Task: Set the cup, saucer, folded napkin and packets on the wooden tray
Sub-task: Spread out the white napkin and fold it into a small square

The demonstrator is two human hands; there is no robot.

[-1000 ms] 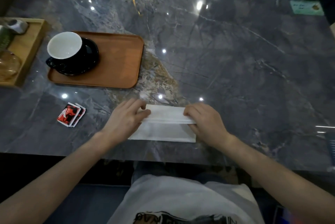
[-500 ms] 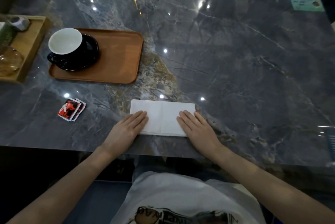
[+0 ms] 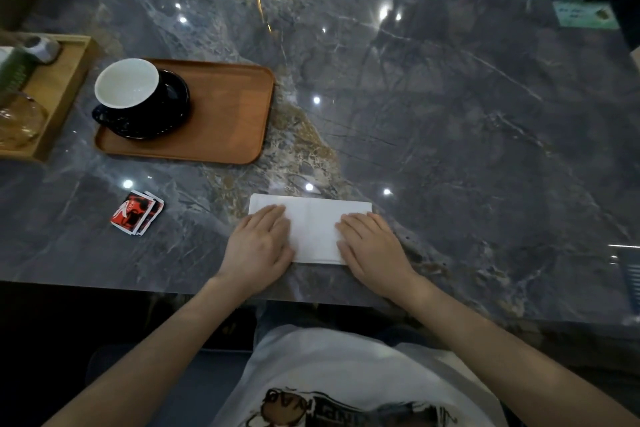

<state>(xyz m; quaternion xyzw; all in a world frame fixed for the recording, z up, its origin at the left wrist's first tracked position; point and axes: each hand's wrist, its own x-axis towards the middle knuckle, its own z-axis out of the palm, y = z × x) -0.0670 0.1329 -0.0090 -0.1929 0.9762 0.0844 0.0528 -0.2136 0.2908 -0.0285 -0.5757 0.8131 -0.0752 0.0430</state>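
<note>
both hands lie flat, fingers straight: left hand [image 3: 258, 246] and right hand [image 3: 372, 246] press the ends of the napkin [image 3: 313, 231], its long axis left-right. the wooden tray [image 3: 225, 115] sits far-left, nearer the left hand.

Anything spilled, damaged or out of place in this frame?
Nothing stands out. The cup sits off-centre on its saucer on the wooden tray; packets lie flat on the table; both hands press the napkin flat.
</note>
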